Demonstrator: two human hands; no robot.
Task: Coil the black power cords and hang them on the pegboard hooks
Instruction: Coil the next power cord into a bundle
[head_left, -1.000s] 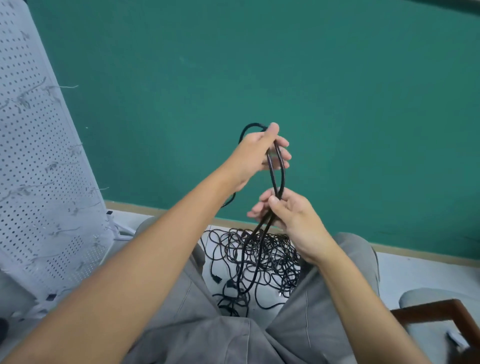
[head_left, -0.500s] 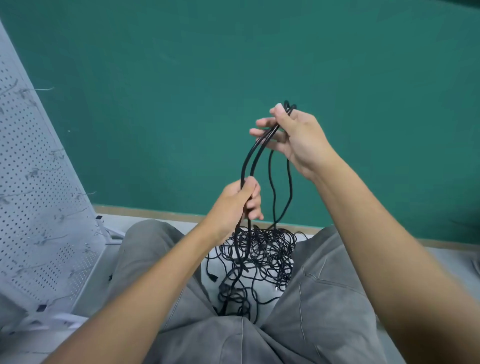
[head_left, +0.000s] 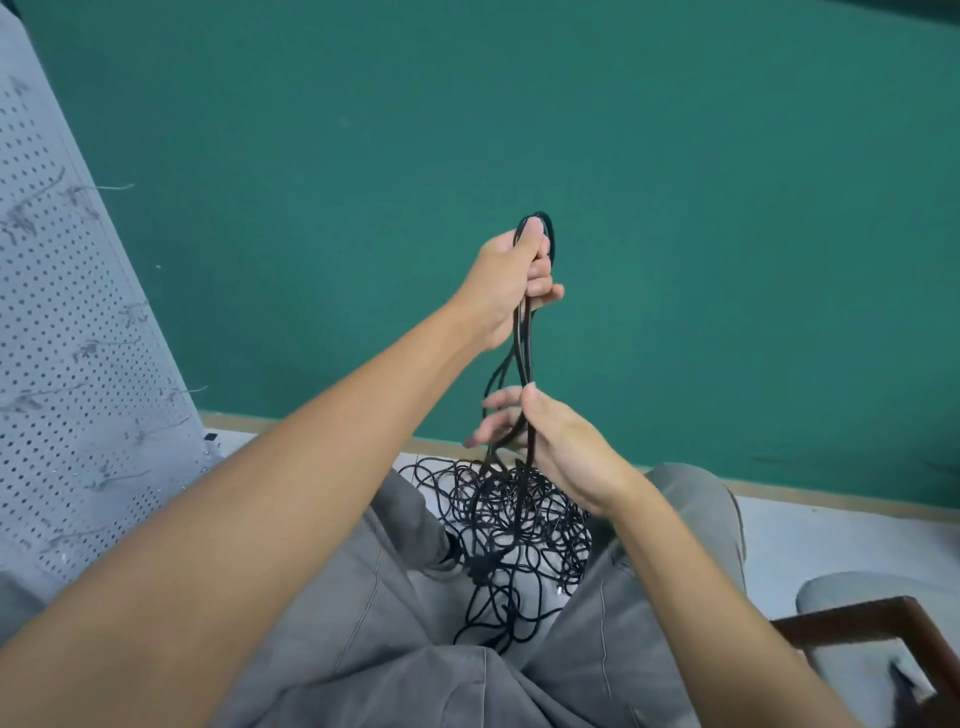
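Observation:
My left hand (head_left: 511, 280) is raised in front of the green wall, closed around the top of several loops of a black power cord (head_left: 524, 343). The loop's bend pokes out above my thumb. Below it, my right hand (head_left: 550, 441) pinches the same hanging strands between thumb and fingers. From there the cord drops into a tangled pile of black cords (head_left: 514, 519) on the floor between my knees. A white pegboard (head_left: 67, 364) with thin hooks leans at the left, apart from both hands.
My legs in grey trousers (head_left: 395, 649) frame the pile. A chair with a dark wooden armrest (head_left: 862, 618) and grey cushion stands at the lower right. A pale floor meets the green wall at a wooden skirting strip.
The hands have swapped heights: my left hand went up to take the top of the loops, my right hand came down to grip the strands lower.

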